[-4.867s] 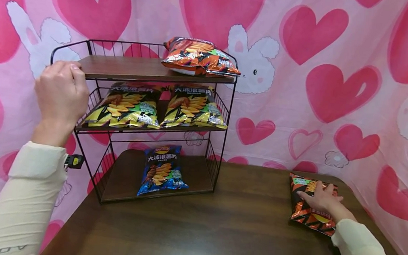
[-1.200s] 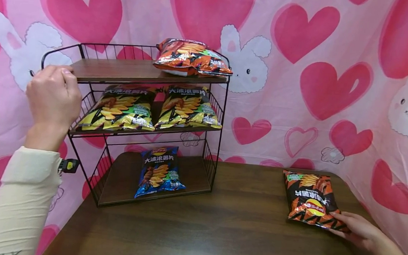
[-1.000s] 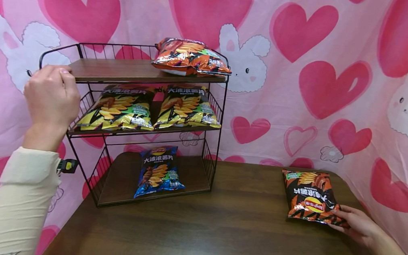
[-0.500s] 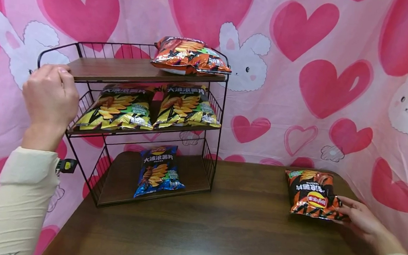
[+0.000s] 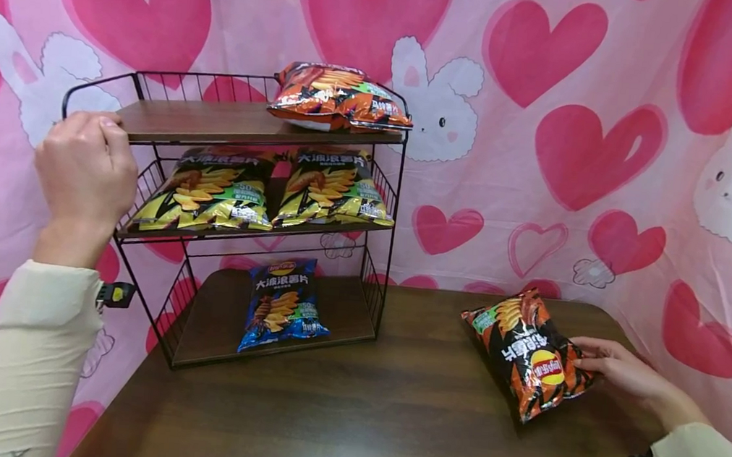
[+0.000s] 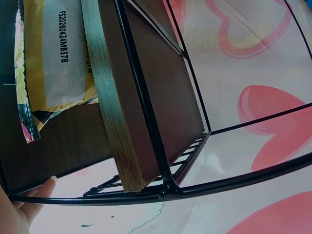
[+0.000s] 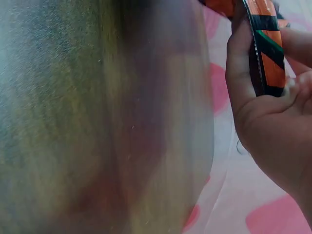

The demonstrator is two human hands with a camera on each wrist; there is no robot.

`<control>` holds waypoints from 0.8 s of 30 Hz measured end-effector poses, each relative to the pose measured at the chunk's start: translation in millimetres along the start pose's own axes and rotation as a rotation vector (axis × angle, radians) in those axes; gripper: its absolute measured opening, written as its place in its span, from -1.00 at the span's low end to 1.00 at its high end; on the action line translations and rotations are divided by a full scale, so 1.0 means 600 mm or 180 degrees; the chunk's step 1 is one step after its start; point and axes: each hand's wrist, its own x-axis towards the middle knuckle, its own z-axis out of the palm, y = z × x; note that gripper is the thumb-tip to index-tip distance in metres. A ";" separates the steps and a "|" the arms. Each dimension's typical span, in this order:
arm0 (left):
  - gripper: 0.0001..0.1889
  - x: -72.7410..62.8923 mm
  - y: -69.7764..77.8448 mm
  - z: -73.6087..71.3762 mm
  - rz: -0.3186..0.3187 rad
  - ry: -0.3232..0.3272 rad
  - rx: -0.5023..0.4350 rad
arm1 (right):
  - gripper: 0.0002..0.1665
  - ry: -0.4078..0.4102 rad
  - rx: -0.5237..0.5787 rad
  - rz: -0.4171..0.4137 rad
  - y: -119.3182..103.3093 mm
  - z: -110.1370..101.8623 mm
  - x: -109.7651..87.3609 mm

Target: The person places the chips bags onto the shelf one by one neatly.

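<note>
My right hand (image 5: 624, 374) pinches an orange-and-black bag of potato chips (image 5: 528, 355) by its right-hand edge, thumb on the printed face. The bag is tilted over the right part of the table, its lettering upside down in the head view. In the right wrist view the fingers wrap the end of the orange bag (image 7: 270, 53). On the far left, my left hand (image 5: 87, 164) grips the upper front corner of a three-tier rack (image 5: 186, 120) with wooden shelves and black wire sides. The left wrist view shows its fingertips (image 6: 46, 187) at the wire frame.
Another orange chip bag (image 5: 341, 99) lies on the top shelf's right side. Two yellow-and-black bags (image 5: 212, 193) fill the middle shelf, and a blue bag (image 5: 284, 305) lies on the bottom one. The rack stands on the left of the brown table (image 5: 349, 416), before a heart-patterned cloth (image 5: 564, 50).
My right hand went from lying spread on the orange bag to pinching its edge. The bag has since turned and shifted left. My left hand keeps its grip on the rack.
</note>
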 end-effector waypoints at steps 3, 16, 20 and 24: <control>-0.46 0.003 0.000 -0.001 -0.0014 0.0002 0.0006 | -0.55 -0.0175 -0.0113 -0.0025 -0.008 0.003 0.021; -0.44 0.002 0.001 0.002 -0.0042 -0.0036 0.0056 | -0.47 -0.0146 -0.0724 0.0478 -0.021 0.011 0.076; -0.44 0.001 0.001 0.002 -0.0055 -0.0036 0.0061 | -0.45 0.0119 -0.1071 0.0516 -0.012 0.009 0.075; -0.45 0.001 0.000 0.002 -0.0057 -0.0032 0.0059 | -0.45 0.0361 -0.1275 0.0433 -0.004 0.012 0.070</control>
